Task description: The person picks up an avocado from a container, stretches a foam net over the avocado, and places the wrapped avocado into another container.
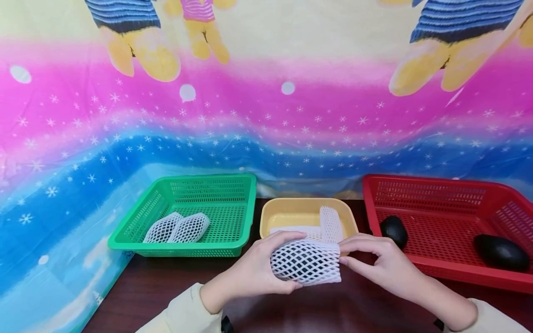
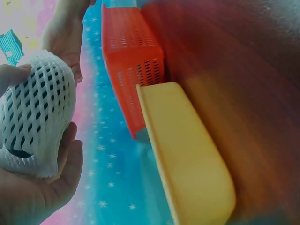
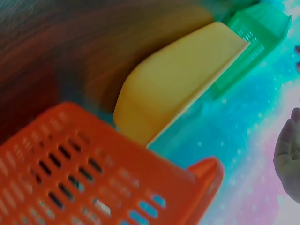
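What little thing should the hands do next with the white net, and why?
I'd say the right hand should maybe gently tug the white foam-mesh sleeve a bit straighter, because it's pinching the sleeve's edge, that end looks loose past the dark oval object inside, and the left hand holds the wrapped part.

A dark reddish-brown surface [image 1: 325,307] with a faint sheen carries three containers, standing upright in a row along its far side. A green basket [image 1: 183,246] with slotted walls is on the left, a smooth yellow tub [image 1: 291,212] in the middle, and a red slotted basket [image 1: 441,233] on the right. Narrow gaps separate the tub from both baskets.
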Demonstrator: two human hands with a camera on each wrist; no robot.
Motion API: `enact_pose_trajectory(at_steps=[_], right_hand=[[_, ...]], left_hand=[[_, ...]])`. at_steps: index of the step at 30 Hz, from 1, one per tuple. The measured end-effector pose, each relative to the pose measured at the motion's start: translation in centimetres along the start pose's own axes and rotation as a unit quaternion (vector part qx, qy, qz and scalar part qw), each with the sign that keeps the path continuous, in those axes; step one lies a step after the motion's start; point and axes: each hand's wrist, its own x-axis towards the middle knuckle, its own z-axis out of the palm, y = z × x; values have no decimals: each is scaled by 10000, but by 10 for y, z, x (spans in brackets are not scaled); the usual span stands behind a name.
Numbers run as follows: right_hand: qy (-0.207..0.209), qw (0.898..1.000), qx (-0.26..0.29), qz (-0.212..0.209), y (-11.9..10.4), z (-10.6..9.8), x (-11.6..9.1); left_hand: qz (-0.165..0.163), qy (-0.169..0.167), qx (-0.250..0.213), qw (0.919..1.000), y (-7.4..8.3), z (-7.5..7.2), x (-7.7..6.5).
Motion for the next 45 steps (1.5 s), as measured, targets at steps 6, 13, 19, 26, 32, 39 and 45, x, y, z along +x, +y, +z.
enact_pose_trajectory(at_steps=[6, 13, 19, 26, 32, 39, 45], right_hand=[[109, 9996, -242, -100, -2, -24, 1], [282, 9943, -980, 314, -10, -59, 1], [678, 9841, -1484, 709, -6, -86, -9], [900, 9646, -2016, 1445, 6, -112, -24], [1021, 9489, -2264, 1946, 14, -131, -32], [1296, 9455, -2381, 1803, 35, -151, -43], [1737, 9523, -1839, 1705, 66, -165, -62]], left_hand=[[375, -145, 252, 9989, 11, -6, 5], [458, -94, 186, 9987, 18, -14, 6], [359, 312, 232, 9986, 15, -27, 3], [-193, 782, 437, 9958, 5, -48, -11], [-579, 1231, 472, 9896, -7, -66, -20], [-1078, 1689, 669, 9774, -26, -84, -24], [-1470, 2017, 1541, 9560, -49, -100, -24]])
